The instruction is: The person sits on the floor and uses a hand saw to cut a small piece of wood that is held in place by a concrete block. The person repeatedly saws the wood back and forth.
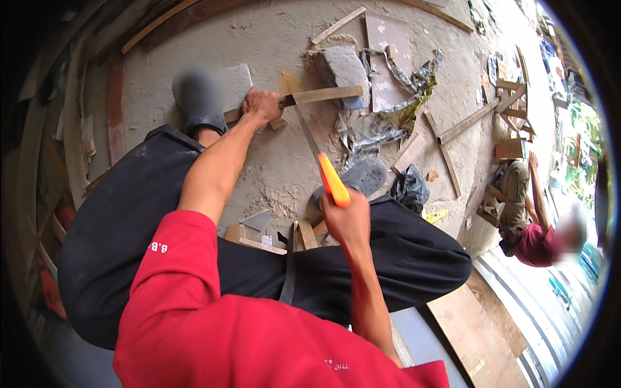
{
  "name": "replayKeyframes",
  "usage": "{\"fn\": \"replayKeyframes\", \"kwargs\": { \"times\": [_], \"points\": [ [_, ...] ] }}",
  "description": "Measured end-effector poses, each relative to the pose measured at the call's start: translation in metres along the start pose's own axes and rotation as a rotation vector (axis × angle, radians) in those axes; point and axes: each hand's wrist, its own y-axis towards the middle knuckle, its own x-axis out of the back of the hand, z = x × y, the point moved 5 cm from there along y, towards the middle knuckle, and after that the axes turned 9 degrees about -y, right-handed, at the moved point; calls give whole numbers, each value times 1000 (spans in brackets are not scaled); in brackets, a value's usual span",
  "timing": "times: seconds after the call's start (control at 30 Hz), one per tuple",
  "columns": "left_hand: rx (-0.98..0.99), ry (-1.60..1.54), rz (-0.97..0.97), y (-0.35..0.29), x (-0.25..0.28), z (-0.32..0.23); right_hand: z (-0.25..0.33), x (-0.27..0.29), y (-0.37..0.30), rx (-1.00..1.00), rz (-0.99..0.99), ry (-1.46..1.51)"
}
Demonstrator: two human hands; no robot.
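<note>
My right hand [347, 216] is wrapped round the orange and yellow handle of a handsaw [333, 181]. Its narrow blade reaches up and to the left, and the tip end meets a wooden strip [326, 95]. My left hand [261, 107] is closed on that strip, just left of the blade, pressing it down. The strip's right end lies over a grey stone block [345, 68], and its left part passes beneath my hand towards my foot. A patch of sawdust [288, 82] lies behind the blade.
Crumpled plastic sheeting [381, 132] and a pinkish board [390, 61] lie beyond the block. Wood offcuts [307, 234] and a grey triangular piece [257, 220] sit between my legs. A yellow square [436, 216] is by my right knee. Another person [537, 239] crouches at far right near wooden frames [514, 107].
</note>
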Motion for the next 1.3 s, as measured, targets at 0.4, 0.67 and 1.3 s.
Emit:
{"fn": "replayKeyframes", "kwargs": {
  "times": [0.4,0.67,1.3],
  "points": [
    [-71,12,-89,-6,-24,-26,-9,2,-14,-199,110,100],
    [-32,-12,-5,-14,-18,-51,-26,18,-16,-125,36,134],
    [-20,6,17,7,-19,-53,-37,15,1,-77,5,76]
  ]
}}
